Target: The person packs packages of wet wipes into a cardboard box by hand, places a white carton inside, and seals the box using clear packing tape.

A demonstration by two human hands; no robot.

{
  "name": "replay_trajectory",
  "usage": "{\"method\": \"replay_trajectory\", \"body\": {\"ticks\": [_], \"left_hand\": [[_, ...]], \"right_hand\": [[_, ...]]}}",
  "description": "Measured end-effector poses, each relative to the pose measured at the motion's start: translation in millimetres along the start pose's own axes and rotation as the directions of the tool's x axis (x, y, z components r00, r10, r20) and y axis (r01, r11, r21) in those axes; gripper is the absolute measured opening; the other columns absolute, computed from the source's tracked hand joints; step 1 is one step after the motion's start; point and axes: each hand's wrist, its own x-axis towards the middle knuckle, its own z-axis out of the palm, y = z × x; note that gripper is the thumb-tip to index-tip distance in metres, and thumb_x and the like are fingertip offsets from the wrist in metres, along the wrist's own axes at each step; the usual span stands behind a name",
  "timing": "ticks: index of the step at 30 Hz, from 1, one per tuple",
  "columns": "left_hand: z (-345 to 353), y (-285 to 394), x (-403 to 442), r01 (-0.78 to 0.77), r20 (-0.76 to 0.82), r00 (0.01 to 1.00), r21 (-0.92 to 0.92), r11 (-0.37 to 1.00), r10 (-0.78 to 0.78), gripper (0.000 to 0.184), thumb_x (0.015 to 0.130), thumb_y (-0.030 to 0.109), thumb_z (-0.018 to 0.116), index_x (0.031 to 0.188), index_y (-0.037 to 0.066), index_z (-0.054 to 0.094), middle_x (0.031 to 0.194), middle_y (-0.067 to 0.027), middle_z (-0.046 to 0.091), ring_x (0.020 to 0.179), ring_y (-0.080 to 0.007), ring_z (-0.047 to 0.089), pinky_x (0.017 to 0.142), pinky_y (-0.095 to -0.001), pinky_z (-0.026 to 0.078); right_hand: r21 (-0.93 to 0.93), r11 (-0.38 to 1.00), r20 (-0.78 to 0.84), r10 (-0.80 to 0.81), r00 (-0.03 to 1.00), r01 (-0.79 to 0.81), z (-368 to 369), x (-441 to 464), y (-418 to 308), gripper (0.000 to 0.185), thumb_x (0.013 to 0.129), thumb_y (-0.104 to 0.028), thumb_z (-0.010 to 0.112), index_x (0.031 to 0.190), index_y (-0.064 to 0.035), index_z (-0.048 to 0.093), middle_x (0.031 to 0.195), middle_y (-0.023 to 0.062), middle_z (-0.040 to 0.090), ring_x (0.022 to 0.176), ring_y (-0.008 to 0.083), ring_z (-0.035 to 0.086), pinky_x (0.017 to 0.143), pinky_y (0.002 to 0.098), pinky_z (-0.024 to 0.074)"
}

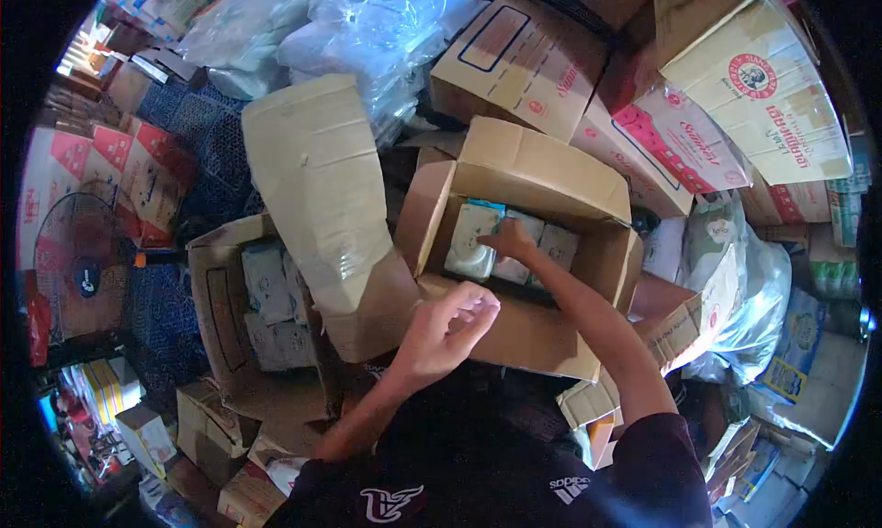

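Observation:
My right hand [514, 239] reaches down into an open cardboard box [542, 171], its thumb and fingers gripping the right edge of a white plastic-wrapped pack [470, 254] with a blue-green end. That pack stands at the left inside the box. Beside it sit two similar packs [555, 246], one partly under my hand. My left hand [452, 324] hovers over the box's near left corner, fingers curled in and nothing visible in them. Close by on its left is a large tan cardboard flap [317, 174].
Another open box [213, 298] on the left holds several white packs [271, 294]. Printed cartons [528, 59] are stacked behind and to the right. Clear plastic bags [367, 32] lie at the back. A fan [84, 275] stands far left.

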Motion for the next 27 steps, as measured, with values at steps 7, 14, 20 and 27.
{"method": "replay_trajectory", "body": {"ticks": [7, 14, 20, 27], "left_hand": [[4, -4, -14, -0.020, -0.009, 1.000, -0.029, 0.999, 0.020, 0.017, 0.094, 0.016, 0.061, 0.102, 0.000, 0.062, 0.092, -0.0099, 0.069, 0.089, -0.0181, 0.068, 0.077, -0.0307, 0.053], [-62, 16, -68, -0.082, -0.500, 0.866, -0.088, 0.993, 0.027, 0.013, 0.095, 0.011, 0.059, 0.096, -0.002, 0.063, 0.088, -0.0070, 0.067, 0.082, -0.0134, 0.065, 0.073, -0.0275, 0.051], [-153, -17, -97, -0.028, -0.820, 0.566, 0.081, 0.996, 0.082, 0.019, 0.095, 0.017, 0.058, 0.101, -0.001, 0.059, 0.086, -0.0057, 0.066, 0.076, -0.0119, 0.061, 0.067, -0.0237, 0.048], [-231, -116, -97, 0.197, -0.922, 0.273, -0.225, 0.954, -0.274, 0.034, 0.088, 0.028, 0.067, 0.107, 0.000, 0.059, 0.110, -0.0123, 0.062, 0.091, -0.0169, 0.061, 0.070, -0.0313, 0.051]], "right_hand": [[-0.188, 0.963, -0.041, 0.186, 0.982, -0.190, 17, -2, -17, 0.032, 0.087, -0.032, 0.057, 0.088, -0.0020, 0.069, 0.084, 0.0179, 0.070, 0.078, 0.0310, 0.070, 0.065, 0.0465, 0.0554], [-0.278, 0.914, -0.020, -0.313, 0.950, 0.295, -25, 7, -72, 0.046, 0.083, -0.030, 0.066, 0.120, -0.0053, 0.058, 0.133, 0.0187, 0.051, 0.128, 0.0320, 0.045, 0.097, 0.0475, 0.0454], [-0.397, 0.844, 0.144, -0.330, 0.933, 0.360, -6, 7, -32, 0.070, 0.077, -0.053, 0.070, 0.137, -0.0239, 0.048, 0.153, 0.0062, 0.034, 0.144, 0.0288, 0.024, 0.111, 0.0645, 0.0201], [-0.441, 0.826, 0.127, -0.331, 0.935, 0.352, -14, -15, -26, 0.067, 0.079, -0.038, 0.071, 0.138, -0.0168, 0.047, 0.151, 0.0100, 0.036, 0.140, 0.0296, 0.031, 0.112, 0.0620, 0.0228]]}}
